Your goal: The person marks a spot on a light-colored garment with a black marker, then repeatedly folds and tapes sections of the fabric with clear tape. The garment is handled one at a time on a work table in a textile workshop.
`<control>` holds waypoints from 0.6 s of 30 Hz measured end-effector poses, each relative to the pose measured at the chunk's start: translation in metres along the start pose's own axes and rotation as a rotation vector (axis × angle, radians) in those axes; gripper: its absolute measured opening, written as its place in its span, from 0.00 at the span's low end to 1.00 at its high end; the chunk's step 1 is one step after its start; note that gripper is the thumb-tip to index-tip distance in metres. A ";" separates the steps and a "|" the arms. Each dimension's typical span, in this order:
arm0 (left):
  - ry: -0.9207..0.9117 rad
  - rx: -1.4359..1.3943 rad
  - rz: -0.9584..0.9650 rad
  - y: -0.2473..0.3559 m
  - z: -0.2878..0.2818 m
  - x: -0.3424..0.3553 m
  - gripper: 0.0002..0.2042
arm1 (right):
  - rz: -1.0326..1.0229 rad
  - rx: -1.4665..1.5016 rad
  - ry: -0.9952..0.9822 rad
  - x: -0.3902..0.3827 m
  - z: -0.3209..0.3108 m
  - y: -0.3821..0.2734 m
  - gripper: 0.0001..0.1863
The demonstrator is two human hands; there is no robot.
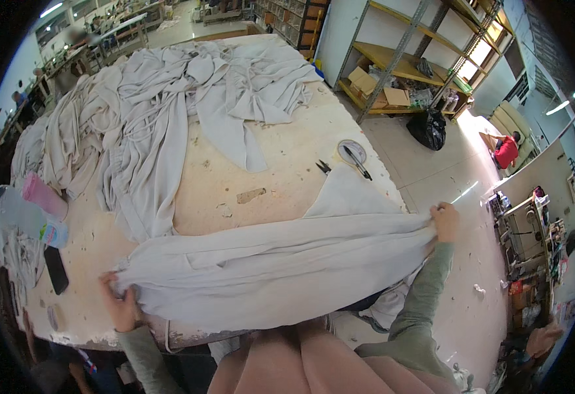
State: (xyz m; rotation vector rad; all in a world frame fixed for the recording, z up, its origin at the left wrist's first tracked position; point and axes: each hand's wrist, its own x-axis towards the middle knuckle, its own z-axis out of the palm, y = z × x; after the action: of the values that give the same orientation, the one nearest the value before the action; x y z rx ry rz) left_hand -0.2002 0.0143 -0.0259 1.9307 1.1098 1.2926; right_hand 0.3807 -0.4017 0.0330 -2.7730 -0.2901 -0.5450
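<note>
A light grey garment (287,269) is stretched sideways along the table's near edge, its folds running from left to right. My left hand (122,305) grips its gathered left end, thumb and fingers pinched on the cloth. At the other end, beyond the table's right edge, my right hand (444,222) is closed on the cloth. One flap of the garment spreads flat toward the far side. Just past that flap lie small black thread snips (324,167) and a black pen (358,163), which rests across a round flat disc (351,150).
A heap of grey garments (143,118) covers the table's far and left parts. At left are a pink tumbler (43,196) and a black phone (56,270). Beyond the worn tabletop (235,177) stand a metal shelf (399,62) and a black bag (427,129).
</note>
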 end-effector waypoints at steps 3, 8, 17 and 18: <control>-0.185 0.126 0.094 0.010 0.018 -0.005 0.14 | -0.288 0.583 -0.121 -0.008 0.006 -0.047 0.10; -0.207 0.104 0.007 0.021 0.016 -0.002 0.11 | -0.507 0.841 -0.393 -0.037 0.013 -0.158 0.09; -0.123 0.057 0.016 0.019 0.008 -0.007 0.12 | -0.650 -0.053 -0.203 -0.057 0.090 -0.240 0.12; -0.126 0.054 0.003 0.018 0.008 -0.007 0.12 | -0.659 -0.040 -0.197 -0.065 0.087 -0.241 0.10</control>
State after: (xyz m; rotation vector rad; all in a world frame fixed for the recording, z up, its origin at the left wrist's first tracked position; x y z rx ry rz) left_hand -0.1886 -0.0009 -0.0174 2.0247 1.0888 1.1359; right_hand 0.2902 -0.1572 -0.0094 -2.7302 -1.2707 -0.4132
